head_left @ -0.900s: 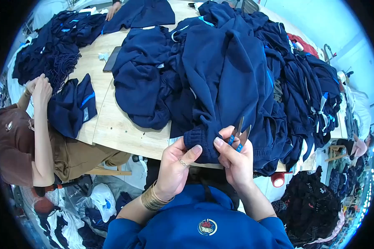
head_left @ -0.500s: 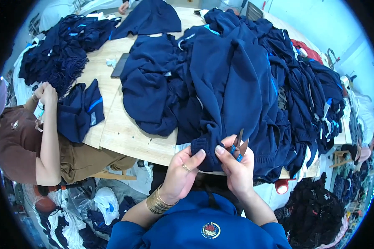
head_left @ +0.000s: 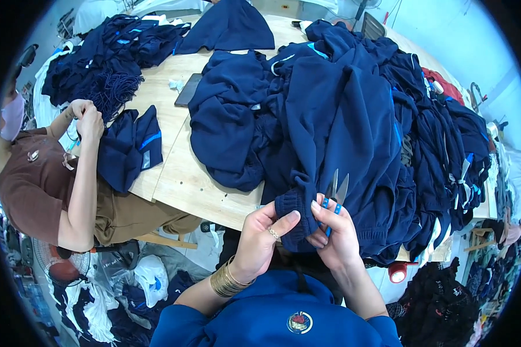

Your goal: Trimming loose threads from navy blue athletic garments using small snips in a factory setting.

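Observation:
My left hand (head_left: 259, 240), wearing a ring and several gold bangles, pinches the ribbed elastic cuff (head_left: 290, 203) of a navy garment between thumb and fingers. Close beside it, my right hand (head_left: 337, 231) holds small thread snips (head_left: 332, 203) with blue handles, their two pointed blades spread apart and pointing away from me. The right thumb and fingertips also lie against the edge of the cuff. Behind both hands, the rest of the navy garment (head_left: 338, 127) spreads over the pile. Fabric and fingers hide part of the snips' handles.
More navy garments (head_left: 226, 115) are heaped on the wooden table (head_left: 176, 168), with a larger pile (head_left: 440, 144) at the right. A dark flat object (head_left: 189, 90) lies near the middle. At the left sits a co-worker (head_left: 46, 185) beside a folded navy piece (head_left: 130, 147). A fan (head_left: 63, 266) stands below.
The view has shifted, so the scene sits further right. The snips' blades have turned more upright and show more clearly above my right hand. Both hands still grip the cuff.

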Motion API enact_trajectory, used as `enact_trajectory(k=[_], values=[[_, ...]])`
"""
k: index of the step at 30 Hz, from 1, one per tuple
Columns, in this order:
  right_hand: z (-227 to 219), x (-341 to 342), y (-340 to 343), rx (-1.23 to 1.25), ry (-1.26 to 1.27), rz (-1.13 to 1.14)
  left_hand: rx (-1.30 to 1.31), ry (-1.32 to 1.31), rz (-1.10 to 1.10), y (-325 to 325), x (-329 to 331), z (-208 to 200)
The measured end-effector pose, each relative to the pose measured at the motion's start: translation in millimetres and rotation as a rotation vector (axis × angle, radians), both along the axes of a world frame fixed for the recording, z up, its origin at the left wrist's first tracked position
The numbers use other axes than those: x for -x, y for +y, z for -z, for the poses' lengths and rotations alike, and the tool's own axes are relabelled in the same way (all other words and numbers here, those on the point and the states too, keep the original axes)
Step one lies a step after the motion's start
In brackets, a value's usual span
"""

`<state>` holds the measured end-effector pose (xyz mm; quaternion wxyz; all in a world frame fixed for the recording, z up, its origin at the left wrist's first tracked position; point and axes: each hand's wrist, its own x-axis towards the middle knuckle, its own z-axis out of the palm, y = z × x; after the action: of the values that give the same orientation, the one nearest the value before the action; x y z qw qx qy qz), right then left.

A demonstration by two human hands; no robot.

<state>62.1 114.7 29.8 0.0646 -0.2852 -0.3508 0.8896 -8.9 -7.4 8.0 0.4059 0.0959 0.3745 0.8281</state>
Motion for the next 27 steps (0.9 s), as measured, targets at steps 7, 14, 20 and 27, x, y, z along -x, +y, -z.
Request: enact_trajectory(k=[7,14,20,27], values=[[-0.7,2.3,-1.4,0.044,0.009,-0.008,0.005,0.038,-0.022,-0.7,-0.2,0.1],[-4.6,-6.4,12.3,-0.497,0.092,-0.018,0.145,0.226,-0.512,-16.3,21.0,3.9],[0.7,-53.9,95.1,-1.156,-0.096,0.392,-0.12,0.226,-0.93,-75.4,90.3,-73.4],[79.1,-101.6,158.8,-1.81,-0.728,0.206,0.346,0.774,-0.443,-29.0,78.2,-30.9]])
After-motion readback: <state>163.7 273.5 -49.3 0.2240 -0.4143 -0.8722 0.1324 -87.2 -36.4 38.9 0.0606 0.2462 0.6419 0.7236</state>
